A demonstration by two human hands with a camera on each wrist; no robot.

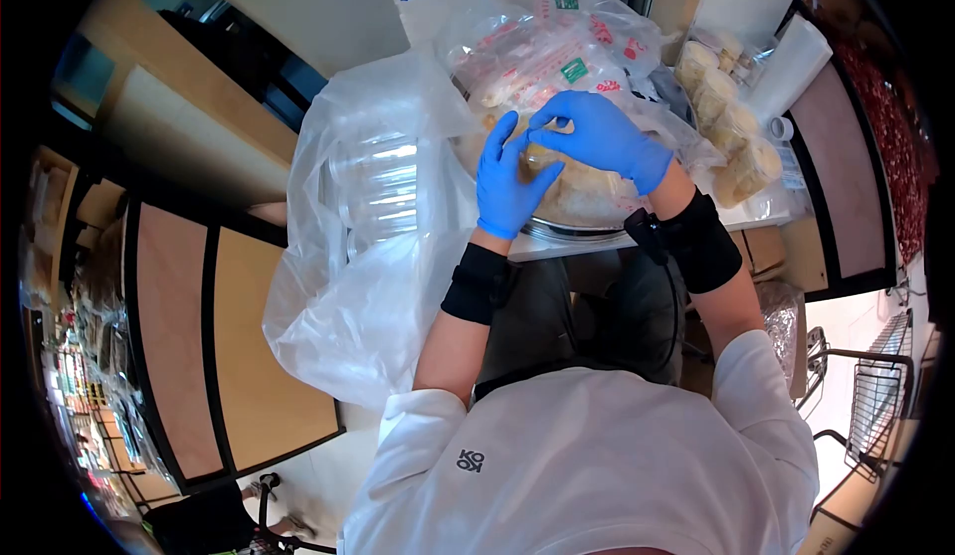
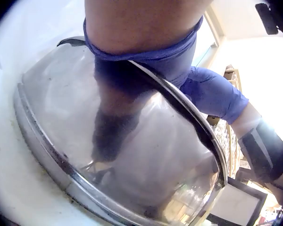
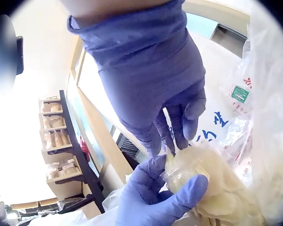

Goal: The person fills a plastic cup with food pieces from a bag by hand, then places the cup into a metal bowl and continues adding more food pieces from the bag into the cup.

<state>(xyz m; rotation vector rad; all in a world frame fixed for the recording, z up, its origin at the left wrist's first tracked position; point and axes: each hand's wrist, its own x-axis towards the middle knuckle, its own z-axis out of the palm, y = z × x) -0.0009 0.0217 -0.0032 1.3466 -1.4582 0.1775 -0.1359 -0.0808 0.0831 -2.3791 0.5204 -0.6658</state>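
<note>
In the head view my blue-gloved left hand (image 1: 507, 189) is over a wide metal bowl (image 1: 577, 229), beside my gloved right hand (image 1: 605, 137). The right wrist view shows the left hand (image 3: 153, 200) with thumb and fingers curled round a small clear container (image 3: 179, 173). Above its mouth, the right hand (image 3: 153, 80) points its fingers down and pinches a thin pale piece (image 3: 170, 162). Pale slices (image 3: 231, 200) lie beyond the container. In the left wrist view the shiny bowl wall (image 2: 137, 136) hides the left hand's fingers.
Left of the bowl, a large translucent bag (image 1: 338, 316) holds stacked clear containers (image 1: 383, 192). Printed plastic bags (image 1: 557, 53) lie behind the bowl. At the right stand filled jars (image 1: 746, 167) and a white roll (image 1: 791, 68).
</note>
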